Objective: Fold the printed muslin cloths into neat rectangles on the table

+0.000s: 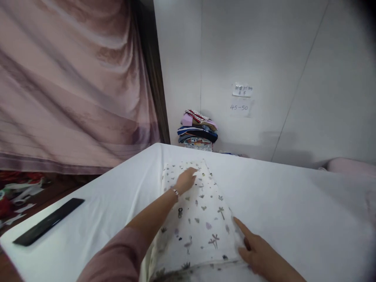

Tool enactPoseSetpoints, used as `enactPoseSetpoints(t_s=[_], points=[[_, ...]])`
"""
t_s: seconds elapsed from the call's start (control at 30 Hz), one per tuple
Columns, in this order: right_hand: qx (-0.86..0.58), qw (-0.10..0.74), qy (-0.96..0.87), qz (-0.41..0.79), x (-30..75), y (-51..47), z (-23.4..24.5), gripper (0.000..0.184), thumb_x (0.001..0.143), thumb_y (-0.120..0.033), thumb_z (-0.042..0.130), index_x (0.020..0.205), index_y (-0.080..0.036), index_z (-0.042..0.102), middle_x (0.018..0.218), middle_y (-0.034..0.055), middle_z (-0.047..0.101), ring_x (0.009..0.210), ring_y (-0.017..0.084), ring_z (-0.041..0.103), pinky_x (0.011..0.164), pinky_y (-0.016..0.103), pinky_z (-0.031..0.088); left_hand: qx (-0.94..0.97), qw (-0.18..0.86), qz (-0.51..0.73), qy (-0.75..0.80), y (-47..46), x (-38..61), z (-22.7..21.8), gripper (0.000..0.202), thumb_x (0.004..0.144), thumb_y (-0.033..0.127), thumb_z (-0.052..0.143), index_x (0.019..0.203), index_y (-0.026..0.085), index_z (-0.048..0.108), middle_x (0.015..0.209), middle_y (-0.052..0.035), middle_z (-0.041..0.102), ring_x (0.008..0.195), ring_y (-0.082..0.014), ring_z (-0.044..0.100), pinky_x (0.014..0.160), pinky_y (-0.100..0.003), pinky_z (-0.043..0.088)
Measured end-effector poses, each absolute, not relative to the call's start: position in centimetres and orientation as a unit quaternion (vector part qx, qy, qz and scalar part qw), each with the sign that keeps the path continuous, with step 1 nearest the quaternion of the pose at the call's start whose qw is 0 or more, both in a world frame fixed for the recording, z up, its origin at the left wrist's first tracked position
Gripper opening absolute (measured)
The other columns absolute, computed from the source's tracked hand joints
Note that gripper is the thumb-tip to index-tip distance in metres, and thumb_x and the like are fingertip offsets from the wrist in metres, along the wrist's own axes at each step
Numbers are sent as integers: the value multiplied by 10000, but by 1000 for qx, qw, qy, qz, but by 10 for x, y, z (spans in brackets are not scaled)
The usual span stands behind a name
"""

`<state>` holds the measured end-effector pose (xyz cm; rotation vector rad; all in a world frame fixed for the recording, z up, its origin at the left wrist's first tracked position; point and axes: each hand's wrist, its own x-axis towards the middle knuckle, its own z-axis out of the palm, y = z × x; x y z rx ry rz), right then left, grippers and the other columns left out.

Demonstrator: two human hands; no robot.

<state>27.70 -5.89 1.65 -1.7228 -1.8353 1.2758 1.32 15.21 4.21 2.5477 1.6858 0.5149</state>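
A white cloth (202, 219) printed with small palm trees, birds and leaves lies folded into a long shape, narrower toward the far end. My left hand (186, 180), with a bracelet at its wrist, rests on the upper part of the cloth, fingers reaching forward and thumb apart. At the cloth's right edge is my right hand (254, 248), its index finger stretched along that edge and its thumb spread lower down near a fold. The other fingers of the right hand are curled and partly hidden. Neither hand visibly grips the fabric.
A white-covered table (293, 219) carries the cloth. On its left lies a long black flat object (49, 221). Folded fabrics (198, 131) are stacked at the far edge, by a wall with paper notes (242, 100). A pink curtain (73, 86) hangs at left.
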Motion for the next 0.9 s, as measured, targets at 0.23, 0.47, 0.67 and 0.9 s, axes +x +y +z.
enactPoseSetpoints(t_s=[0.23,0.47,0.67,0.9], points=[[-612,60,-720,322,275,-57,15,744,774,-176,432,1450,-246,130,824,62,627,765,222,579,722,337,429,903,-2,25,428,212,80,26,508,728,22,456,1187,219,543,1290,-36,516,1110,-186,528,909,-278,432],[-581,77,-737,337,274,-56,12,733,765,-187,433,1443,-253,159,1016,110,651,888,266,600,794,379,443,915,-32,-42,399,230,75,26,387,760,67,455,1096,219,571,1161,-61,573,1051,-201,549,853,-292,441],[-582,119,-720,359,276,-58,13,695,760,-240,468,1419,-278,250,1033,111,657,891,288,595,805,400,435,916,-50,-48,395,227,67,30,282,783,98,438,992,201,597,1080,-89,565,946,-216,578,800,-321,450],[-590,126,-716,350,277,-58,6,706,732,-233,496,1406,-282,291,958,105,671,826,277,593,761,380,433,917,-35,-31,397,232,71,40,221,788,115,433,870,199,621,1152,-50,535,916,-176,585,779,-275,451]])
